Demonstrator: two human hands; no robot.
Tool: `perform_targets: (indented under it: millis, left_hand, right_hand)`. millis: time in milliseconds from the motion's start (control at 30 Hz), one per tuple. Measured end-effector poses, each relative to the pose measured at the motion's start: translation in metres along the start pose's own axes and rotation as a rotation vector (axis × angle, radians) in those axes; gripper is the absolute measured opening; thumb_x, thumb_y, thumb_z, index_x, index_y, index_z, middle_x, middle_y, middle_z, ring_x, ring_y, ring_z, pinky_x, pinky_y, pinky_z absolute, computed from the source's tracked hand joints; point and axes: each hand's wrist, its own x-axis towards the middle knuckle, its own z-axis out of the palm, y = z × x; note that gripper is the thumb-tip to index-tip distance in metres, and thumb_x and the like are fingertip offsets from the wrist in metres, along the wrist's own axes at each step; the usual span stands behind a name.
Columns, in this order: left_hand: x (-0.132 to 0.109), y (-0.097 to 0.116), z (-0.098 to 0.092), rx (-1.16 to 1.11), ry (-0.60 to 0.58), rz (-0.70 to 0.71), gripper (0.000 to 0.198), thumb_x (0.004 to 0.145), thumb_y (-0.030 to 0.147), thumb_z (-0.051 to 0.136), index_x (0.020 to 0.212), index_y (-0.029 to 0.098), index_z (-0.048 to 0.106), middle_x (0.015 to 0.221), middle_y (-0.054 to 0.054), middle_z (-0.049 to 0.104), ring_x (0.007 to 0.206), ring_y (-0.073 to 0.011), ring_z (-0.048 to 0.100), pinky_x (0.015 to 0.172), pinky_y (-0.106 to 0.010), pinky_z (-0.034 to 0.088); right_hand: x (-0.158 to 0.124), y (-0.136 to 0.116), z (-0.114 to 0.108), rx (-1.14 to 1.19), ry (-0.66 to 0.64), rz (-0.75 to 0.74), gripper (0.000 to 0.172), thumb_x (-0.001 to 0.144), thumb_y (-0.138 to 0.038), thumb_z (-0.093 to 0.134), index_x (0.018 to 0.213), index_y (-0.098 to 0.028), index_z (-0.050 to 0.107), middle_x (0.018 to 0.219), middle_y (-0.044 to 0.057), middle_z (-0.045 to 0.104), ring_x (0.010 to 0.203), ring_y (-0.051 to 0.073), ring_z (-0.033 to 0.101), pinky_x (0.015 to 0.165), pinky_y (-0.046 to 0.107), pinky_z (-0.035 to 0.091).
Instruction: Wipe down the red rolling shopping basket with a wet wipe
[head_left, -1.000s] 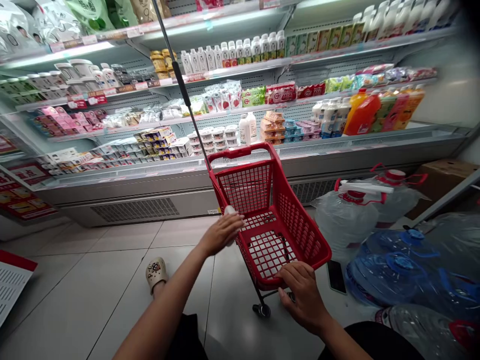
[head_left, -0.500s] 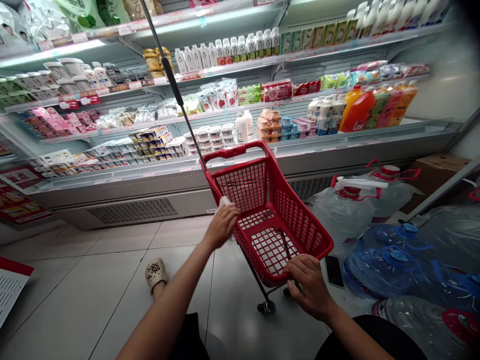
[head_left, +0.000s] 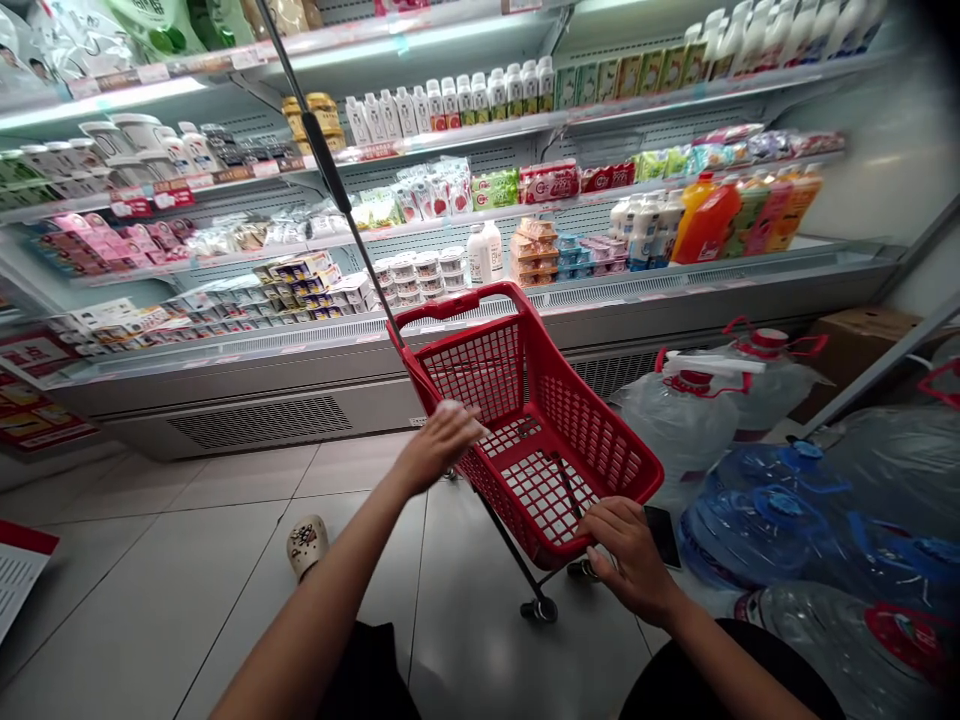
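Note:
A red plastic shopping cart [head_left: 555,400] on dark legs with casters stands in front of me, its lattice basket turned at an angle. My left hand [head_left: 441,445] lies over the basket's left rim, fingers close together and slightly blurred. A bit of white, like a tissue, shows at its fingertips, mostly hidden by the hand. At the near corner my right hand [head_left: 626,555] has its fingers curled over the rim, thumb below. A thin dark pole [head_left: 326,160] rises from the cart's far left corner. A dark strip [head_left: 566,485] shows at the basket's floor.
Behind the cart is a refrigerated shelf [head_left: 247,400] with bottles, cups and packs. Large water jugs [head_left: 757,520] crowd the right side, with a dark phone-like slab [head_left: 661,537] beside them. A cardboard box [head_left: 855,345] sits behind the jugs. My clog [head_left: 306,545] rests on the tiles.
My left hand has shifted slightly left and toward me along the rim, its fingers now flatter. The view has moved a little; my right hand stays at the near corner.

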Motion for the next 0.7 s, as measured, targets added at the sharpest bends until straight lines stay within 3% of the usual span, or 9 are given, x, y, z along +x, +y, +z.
perform_targets:
  millis: [100, 167, 233, 367, 600, 700]
  left_hand:
    - [0.003, -0.035, -0.009, 0.039, 0.031, -0.265, 0.048, 0.107, 0.023, 0.038, 0.152, 0.039, 0.048, 0.172, -0.002, 0.026, 0.161, -0.0294, 0.018, 0.123, -0.061, 0.033]
    - [0.006, -0.040, -0.008, 0.031, 0.042, -0.359, 0.046, 0.107, 0.022, 0.038, 0.148, 0.038, 0.053, 0.172, -0.003, 0.026, 0.160, -0.0310, 0.020, 0.120, -0.064, 0.036]
    - [0.008, -0.032, -0.002, -0.002, 0.071, -0.363, 0.042, 0.107, 0.023, 0.038, 0.143, 0.034, 0.058, 0.170, -0.005, 0.033, 0.159, -0.0296, 0.023, 0.122, -0.063, 0.035]
    - [0.001, 0.013, 0.015, -0.119, 0.107, -0.197, 0.041, 0.108, 0.020, 0.033, 0.139, 0.028, 0.059, 0.158, -0.006, 0.051, 0.155, -0.0219, 0.035, 0.128, -0.056, 0.027]
    - [-0.026, 0.131, 0.028, -0.284, 0.073, -0.054, 0.040, 0.109, 0.022, 0.036, 0.145, 0.027, 0.054, 0.145, -0.006, 0.065, 0.144, -0.0174, 0.051, 0.128, -0.048, 0.033]
    - [-0.033, 0.148, 0.026, -0.267, 0.031, 0.066, 0.044, 0.109, 0.021, 0.035, 0.151, 0.027, 0.049, 0.147, -0.006, 0.063, 0.142, -0.0166, 0.053, 0.127, -0.044, 0.036]
  right_hand:
    - [0.000, -0.001, 0.001, -0.002, 0.004, 0.004, 0.019, 0.097, -0.028, 0.041, 0.096, -0.024, 0.060, 0.095, 0.004, 0.068, 0.097, 0.025, 0.059, 0.096, 0.045, 0.038]
    - [0.001, -0.003, 0.002, -0.005, 0.003, 0.006, 0.018, 0.097, -0.027, 0.042, 0.097, -0.024, 0.060, 0.096, 0.004, 0.068, 0.097, 0.024, 0.058, 0.096, 0.045, 0.038]
    - [0.001, -0.004, 0.005, -0.018, 0.010, 0.008, 0.018, 0.097, -0.026, 0.043, 0.097, -0.024, 0.061, 0.097, 0.004, 0.068, 0.097, 0.024, 0.058, 0.097, 0.045, 0.038]
    - [0.005, -0.008, 0.009, -0.047, 0.047, 0.007, 0.019, 0.099, -0.023, 0.043, 0.096, -0.024, 0.062, 0.096, 0.003, 0.068, 0.097, 0.022, 0.059, 0.096, 0.042, 0.037]
    - [0.015, -0.019, 0.016, -0.107, 0.038, 0.039, 0.021, 0.101, -0.023, 0.044, 0.101, -0.024, 0.065, 0.100, 0.003, 0.070, 0.100, 0.021, 0.060, 0.099, 0.040, 0.036]
    - [0.018, -0.020, 0.021, -0.164, 0.055, 0.009, 0.021, 0.101, -0.024, 0.047, 0.111, -0.023, 0.065, 0.111, 0.005, 0.072, 0.107, 0.023, 0.061, 0.102, 0.041, 0.037]
